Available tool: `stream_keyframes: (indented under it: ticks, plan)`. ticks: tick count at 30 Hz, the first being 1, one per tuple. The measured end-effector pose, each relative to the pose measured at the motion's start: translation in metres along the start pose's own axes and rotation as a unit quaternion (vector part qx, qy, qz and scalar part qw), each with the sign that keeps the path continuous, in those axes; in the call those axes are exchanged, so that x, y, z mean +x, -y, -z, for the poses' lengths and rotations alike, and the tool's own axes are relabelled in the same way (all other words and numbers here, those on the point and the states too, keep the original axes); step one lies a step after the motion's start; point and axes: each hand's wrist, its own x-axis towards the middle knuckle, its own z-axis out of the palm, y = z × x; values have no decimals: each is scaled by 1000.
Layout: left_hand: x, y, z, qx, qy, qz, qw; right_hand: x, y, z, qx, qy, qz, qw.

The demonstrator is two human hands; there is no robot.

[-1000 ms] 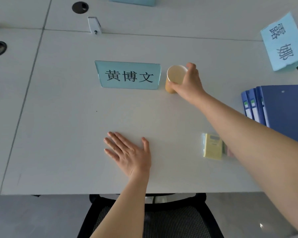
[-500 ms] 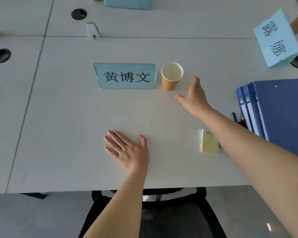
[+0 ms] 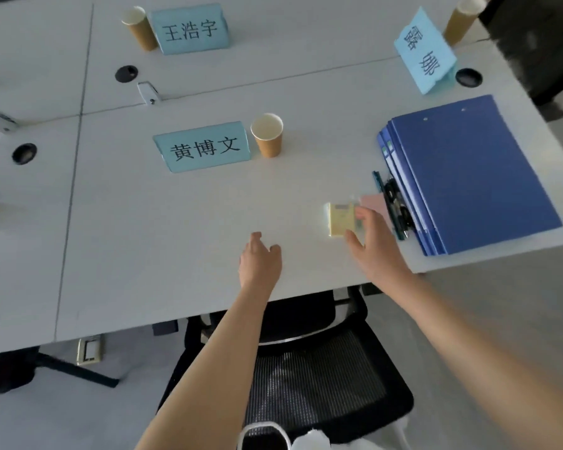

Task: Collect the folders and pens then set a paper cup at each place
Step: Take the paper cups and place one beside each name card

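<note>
A brown paper cup [image 3: 268, 134] stands upright right of the near blue name card [image 3: 205, 147]. Two more paper cups stand by the far cards, one at the far left [image 3: 139, 27], one at the far right [image 3: 461, 19]. A stack of blue folders [image 3: 468, 172] lies at the table's right end, with several pens [image 3: 392, 203] along its left edge. My left hand [image 3: 260, 261] hovers near the front edge, fingers loosely curled, holding nothing. My right hand [image 3: 372, 241] is relaxed and empty, over the yellow sticky notes [image 3: 340, 219].
A pink note pad [image 3: 372, 203] lies between the yellow notes and the pens. Two more name cards stand at the far left [image 3: 190, 29] and far right [image 3: 424, 50]. Cable holes [image 3: 24, 153] dot the white table [image 3: 143, 238]. A black mesh chair [image 3: 306, 368] sits below the front edge.
My right hand let go of the near cup and drew back toward the yellow notes. My left hand lifted from flat on the table and curled loosely. The view pulled back.
</note>
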Motion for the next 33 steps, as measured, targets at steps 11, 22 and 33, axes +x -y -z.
stream_keyframes:
  ticks: [11,22,33]
  plan:
    - [-200,-98,-159,-114,-10,-111,987,-131,-150,152,38,-85,-39,995]
    - [-293,-197,-288,-2,74,-167,983,-187,-279,268,73,-129,-163,975]
    - [-224,-291,-339,40,111,-137,984,-83,-324,343,77,-111,-154,979]
